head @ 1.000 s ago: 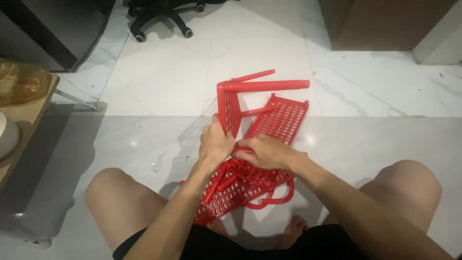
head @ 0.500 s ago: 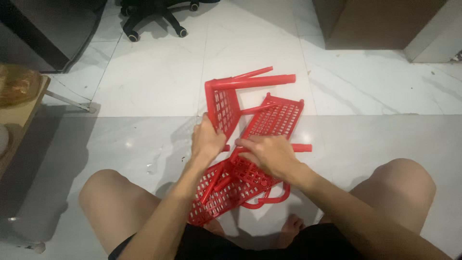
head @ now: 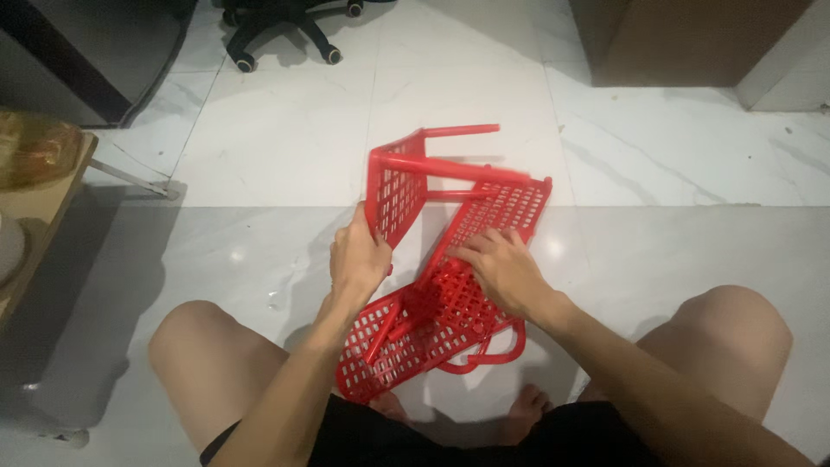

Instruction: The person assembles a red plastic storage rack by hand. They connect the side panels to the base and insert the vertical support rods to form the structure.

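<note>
Our left hand (head: 357, 257) is curled around the near edge of a red plastic panel (head: 393, 192) full of little holes, and this panel stands up on its side. Our right hand (head: 501, 270) lies flat with the fingers spread on another red panel (head: 506, 212) that lies on the floor. A red rod (head: 458, 168) sticks out from the top of the standing panel toward the right, and a thinner red rod (head: 462, 131) shows just behind it. Nearer to us, a third red holey panel (head: 393, 346) lies flat between our knees, with a loose red rod (head: 386, 331) resting on it. A curved red handle piece (head: 493, 353) peeks out on the near right of that panel. All these red parts sit on the white shiny floor (head: 277, 147), in the middle of the scene, just past our bare legs. Far away at the top left we see the black wheeled foot of an office chair (head: 281, 22). At the left edge stands a wooden worktop (head: 47, 203) with something yellowish on it. A brown cabinet (head: 683, 43) stands at the far right.
</note>
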